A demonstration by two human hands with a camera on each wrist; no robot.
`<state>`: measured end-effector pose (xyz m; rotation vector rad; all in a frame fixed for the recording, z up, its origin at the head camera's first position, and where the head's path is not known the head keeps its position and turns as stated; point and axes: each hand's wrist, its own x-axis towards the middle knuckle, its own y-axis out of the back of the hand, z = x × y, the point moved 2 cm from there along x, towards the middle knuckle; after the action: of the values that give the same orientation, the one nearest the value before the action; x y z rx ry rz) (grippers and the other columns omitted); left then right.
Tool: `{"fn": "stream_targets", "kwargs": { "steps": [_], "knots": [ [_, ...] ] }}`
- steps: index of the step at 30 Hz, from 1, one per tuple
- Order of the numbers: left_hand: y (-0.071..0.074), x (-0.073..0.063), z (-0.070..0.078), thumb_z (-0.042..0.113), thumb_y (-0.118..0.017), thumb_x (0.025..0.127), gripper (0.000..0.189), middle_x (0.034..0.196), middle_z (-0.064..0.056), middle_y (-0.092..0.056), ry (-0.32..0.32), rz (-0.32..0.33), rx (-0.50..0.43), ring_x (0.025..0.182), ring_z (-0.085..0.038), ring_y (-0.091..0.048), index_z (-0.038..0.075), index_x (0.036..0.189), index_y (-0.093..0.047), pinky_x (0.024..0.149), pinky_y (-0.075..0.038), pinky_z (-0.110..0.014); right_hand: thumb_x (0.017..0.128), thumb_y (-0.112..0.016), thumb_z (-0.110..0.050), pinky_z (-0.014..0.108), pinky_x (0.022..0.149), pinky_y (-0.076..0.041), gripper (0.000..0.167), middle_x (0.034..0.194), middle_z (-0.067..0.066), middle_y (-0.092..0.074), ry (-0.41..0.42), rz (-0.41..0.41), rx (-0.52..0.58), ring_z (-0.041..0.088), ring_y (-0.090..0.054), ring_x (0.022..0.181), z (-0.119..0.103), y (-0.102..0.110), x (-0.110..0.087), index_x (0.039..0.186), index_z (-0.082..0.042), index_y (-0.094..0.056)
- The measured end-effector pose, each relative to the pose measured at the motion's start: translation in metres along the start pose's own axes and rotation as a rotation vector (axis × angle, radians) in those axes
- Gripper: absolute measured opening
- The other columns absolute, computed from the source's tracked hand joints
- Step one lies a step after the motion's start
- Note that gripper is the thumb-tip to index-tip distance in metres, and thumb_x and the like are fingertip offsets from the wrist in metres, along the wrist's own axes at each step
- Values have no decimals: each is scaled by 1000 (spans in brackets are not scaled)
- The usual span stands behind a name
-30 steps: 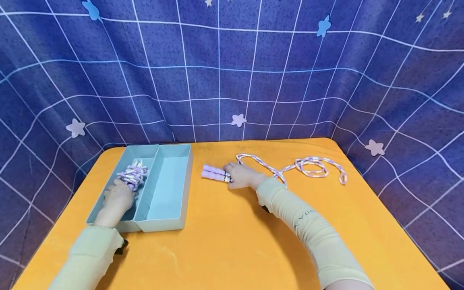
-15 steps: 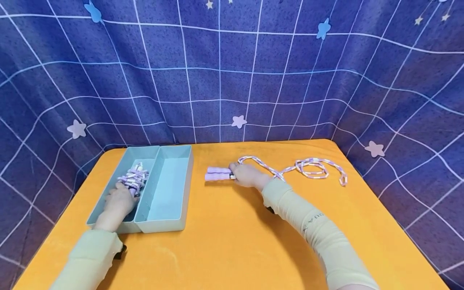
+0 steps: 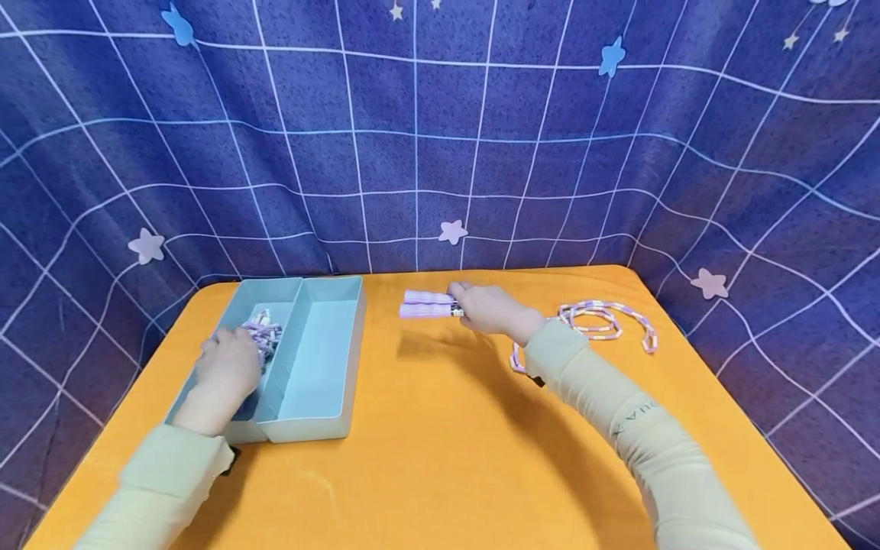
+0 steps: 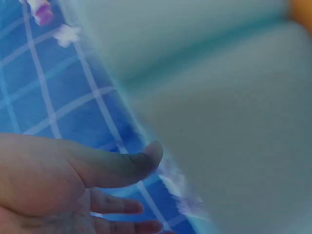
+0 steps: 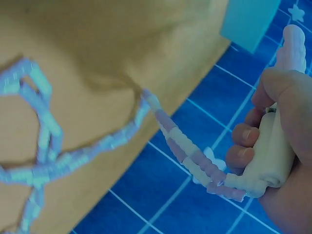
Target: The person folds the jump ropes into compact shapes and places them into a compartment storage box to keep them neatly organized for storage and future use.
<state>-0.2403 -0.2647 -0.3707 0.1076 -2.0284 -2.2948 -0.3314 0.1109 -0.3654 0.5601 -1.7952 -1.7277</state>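
Observation:
My right hand (image 3: 491, 309) grips the two lilac handles (image 3: 425, 304) of a beaded jump rope, raised over the table with a shadow beneath. Its purple-and-white beaded cord (image 5: 185, 146) hangs from the hand in the right wrist view, and a loose coil (image 3: 605, 305) lies on the table at the right. In the left compartment of the pale blue box (image 3: 319, 344), my left hand (image 3: 230, 365) is beside a bunched purple-and-white beaded rope (image 3: 264, 332). The left wrist view shows this hand's thumb and fingers (image 4: 119, 204) extended, with nothing between them.
The two-compartment box stands at the table's left, its divider (image 3: 283, 347) running front to back. A yellow cloth (image 3: 385, 473) covers the table. Blue curtains (image 3: 426, 153) with white lines and stars close off the back and sides.
My right hand has lifted the jump rope handles up and to the right, drawing the near cord along. My left hand has come off the bunched rope, which lies in the box.

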Motion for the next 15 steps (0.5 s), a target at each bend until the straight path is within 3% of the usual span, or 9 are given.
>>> {"fn": "stream_targets", "kwargs": {
  "steps": [5,10,15],
  "knots": [
    [26,-14,43,19,-73,77,58,103,-39,-44,-148,181,62,96,-56,-43,-16,111,-42,70,-42,-61,79,-64,-14,42,63,-52,33,91,4,-60,15,40,-30,23,-61,71,-1,20,-6,107,-9,-48],
    [44,-23,84,27,-78,74,60,103,-32,-50,-284,312,88,97,-51,-47,-10,109,-46,72,-42,-58,78,-67,-16,43,59,-51,35,87,3,-61,54,92,-86,23,-61,67,-6,44,-15,106,-9,-48],
    [55,-28,121,33,-83,67,71,106,-25,-51,-436,445,77,100,-45,-46,-5,113,-45,74,-41,-52,78,-67,-16,44,59,-51,38,93,3,-63,66,123,-134,23,-63,74,-13,66,-24,111,-9,-49]
  ]
}}
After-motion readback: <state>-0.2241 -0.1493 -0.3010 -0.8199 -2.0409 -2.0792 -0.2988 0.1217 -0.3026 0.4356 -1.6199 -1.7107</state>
